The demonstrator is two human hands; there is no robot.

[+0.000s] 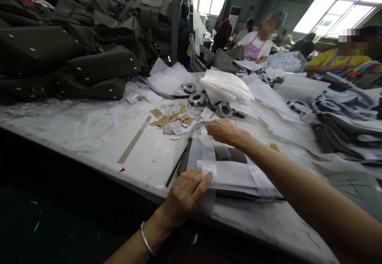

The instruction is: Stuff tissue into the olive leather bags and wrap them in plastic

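Note:
My left hand [186,192] lies flat with its fingers stretched out on a white-wrapped flat bag [235,176] at the near edge of the table [98,136]. My right hand [222,130] reaches forward over the bag toward a heap of small brown and white tags [176,121]. Its fingers are curled and pinch the end of a thin clear strip [200,125]. A dark strap [179,162] runs out from under the bag to the left.
Dark grey handbags [74,57] are piled high at the back left. White wrapping sheets [227,87] and coiled straps [197,98] lie mid-table. Other people work at the far right and back. A tan strip [134,140] lies on the table.

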